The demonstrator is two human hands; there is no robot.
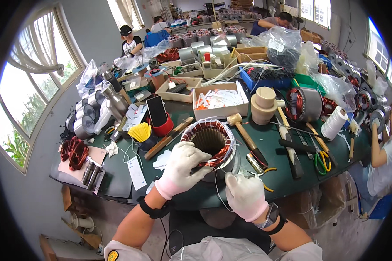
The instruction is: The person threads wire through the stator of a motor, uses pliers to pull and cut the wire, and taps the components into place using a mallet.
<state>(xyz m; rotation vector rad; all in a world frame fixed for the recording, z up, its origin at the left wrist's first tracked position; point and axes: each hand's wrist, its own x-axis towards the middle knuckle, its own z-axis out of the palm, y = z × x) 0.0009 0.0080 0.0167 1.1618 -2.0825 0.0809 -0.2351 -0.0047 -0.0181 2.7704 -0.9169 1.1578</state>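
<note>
A motor stator (210, 140) with copper windings laced in white cord stands upright on the green table in front of me. Over its near left rim lies my gloved left hand (184, 168), fingers curled on the winding and thumb close to the front edge. My gloved right hand (245, 196) is closed just off the stator's near right side. A thin white cord (218, 189) runs from the near rim to its fingers, and a loop of it hangs down between my hands. The exact grip of the right fingertips is hidden.
A mallet (248, 139) and yellow-handled pliers (265, 179) lie right of the stator. Behind it stands a box of white strips (221, 101). A wooden stick (169, 138), a phone (157, 111) and yellow strips (140, 132) are left. Scissors (322, 161) and a thread cone (334, 123) lie farther right.
</note>
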